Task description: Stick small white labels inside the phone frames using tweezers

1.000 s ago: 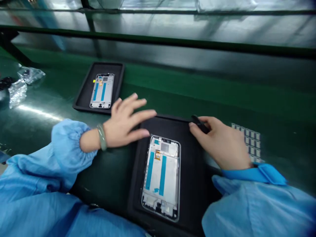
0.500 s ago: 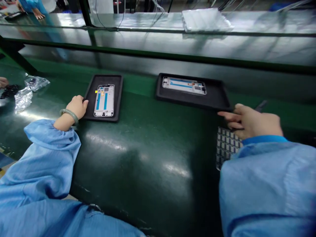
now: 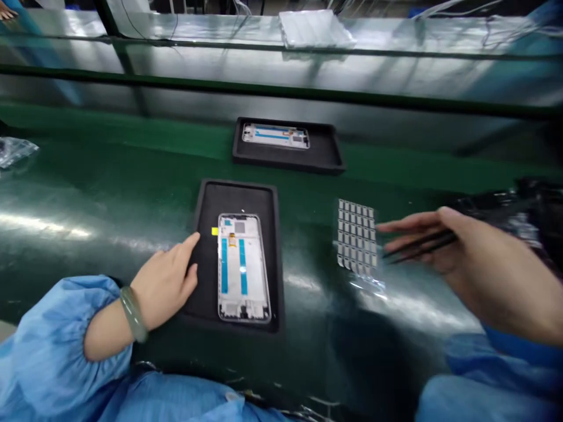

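Observation:
A black tray (image 3: 237, 196) lies before me, with a silver phone frame (image 3: 253, 252) in it bearing two blue strips and a yellow tab. My left hand (image 3: 165, 284), with a green bangle at the wrist, is on the tray's left rim; index finger and thumb reach over it, other fingers are partly hidden. In my right hand (image 3: 466, 258) are black tweezers (image 3: 420, 243), tips pointing left. Just left of those tips lies a clear sheet of small grey rectangular pieces (image 3: 357, 237) in rows.
Farther back stands a second black tray (image 3: 325, 155) holding another phone frame (image 3: 275, 136). Dark, shiny wrapped material (image 3: 528, 205) is at the right. A clear plastic bag (image 3: 15, 151) sits at the far left. A green-edged metal shelf (image 3: 246, 85) spans the back, carrying a white packet (image 3: 312, 29).
The nearer tray has come toward me and rightward with my left hand. My right hand has left the far tray and is beside the sheet, the tweezers now clearly showing. The view has shifted right.

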Demonstrator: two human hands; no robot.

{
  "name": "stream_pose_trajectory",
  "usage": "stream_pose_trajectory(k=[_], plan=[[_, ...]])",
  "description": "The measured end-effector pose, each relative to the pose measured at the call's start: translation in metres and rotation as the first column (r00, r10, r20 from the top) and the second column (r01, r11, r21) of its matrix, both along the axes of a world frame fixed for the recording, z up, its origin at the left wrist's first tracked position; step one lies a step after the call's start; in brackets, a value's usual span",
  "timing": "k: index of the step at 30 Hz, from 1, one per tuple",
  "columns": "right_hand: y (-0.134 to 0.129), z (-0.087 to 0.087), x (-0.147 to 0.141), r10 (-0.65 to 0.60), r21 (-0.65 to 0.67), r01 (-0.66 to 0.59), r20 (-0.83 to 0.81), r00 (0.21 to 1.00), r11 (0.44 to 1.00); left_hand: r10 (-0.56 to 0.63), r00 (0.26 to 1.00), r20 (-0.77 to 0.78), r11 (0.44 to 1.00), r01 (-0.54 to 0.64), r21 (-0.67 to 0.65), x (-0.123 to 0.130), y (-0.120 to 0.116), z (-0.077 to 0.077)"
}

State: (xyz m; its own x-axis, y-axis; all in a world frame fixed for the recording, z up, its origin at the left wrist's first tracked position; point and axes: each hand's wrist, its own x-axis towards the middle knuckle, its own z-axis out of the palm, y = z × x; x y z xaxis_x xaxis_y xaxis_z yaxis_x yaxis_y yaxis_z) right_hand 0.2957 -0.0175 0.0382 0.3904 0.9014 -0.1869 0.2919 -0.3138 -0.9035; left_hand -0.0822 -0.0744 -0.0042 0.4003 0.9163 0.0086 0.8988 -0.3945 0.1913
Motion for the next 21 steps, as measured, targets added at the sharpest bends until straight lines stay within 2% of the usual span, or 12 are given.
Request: stream_pose_trajectory(k=[3,6,8,10,13,15,18,21], plan=[[-0.027,-0.010,0.000,-0.048,-0.079,0.038,-0.131,0.990,0.996,-0.133,0.991,0.020,0.991,0.133,0.006,0.019,-0.018,0.004],[-0.050,-0.022,-0.004,-0.141,0.006,0.143,-0.161,0.977,0.990,-0.185,0.982,0.035,0.977,0.180,0.114,0.032,-0.008,0.011],[-0.060,-0.029,-0.006,-0.203,0.057,0.219,-0.206,0.957,0.974,-0.164,0.986,0.018,0.972,0.158,0.175,0.040,0.022,0.016],[-0.065,-0.034,-0.008,-0.256,0.091,0.289,-0.270,0.928,0.953,-0.190,0.981,0.025,0.968,0.184,0.170,0.051,0.068,0.017],[-0.070,-0.040,-0.009,-0.322,0.133,0.376,-0.310,0.894,0.917,-0.248,0.967,0.061,0.965,0.241,0.104,0.071,0.143,0.010],[-0.072,-0.044,-0.010,-0.363,0.138,0.417,-0.302,0.882,0.899,-0.256,0.964,0.077,0.965,0.251,0.076,0.083,0.182,0.001],[-0.073,-0.049,-0.010,-0.401,0.117,0.449,-0.290,0.869,0.886,-0.223,0.970,0.096,0.974,0.219,0.049,0.096,0.216,-0.011],[-0.073,-0.054,-0.010,-0.428,0.092,0.465,-0.267,0.864,0.881,-0.230,0.966,0.117,0.973,0.228,0.027,0.103,0.225,-0.012]])
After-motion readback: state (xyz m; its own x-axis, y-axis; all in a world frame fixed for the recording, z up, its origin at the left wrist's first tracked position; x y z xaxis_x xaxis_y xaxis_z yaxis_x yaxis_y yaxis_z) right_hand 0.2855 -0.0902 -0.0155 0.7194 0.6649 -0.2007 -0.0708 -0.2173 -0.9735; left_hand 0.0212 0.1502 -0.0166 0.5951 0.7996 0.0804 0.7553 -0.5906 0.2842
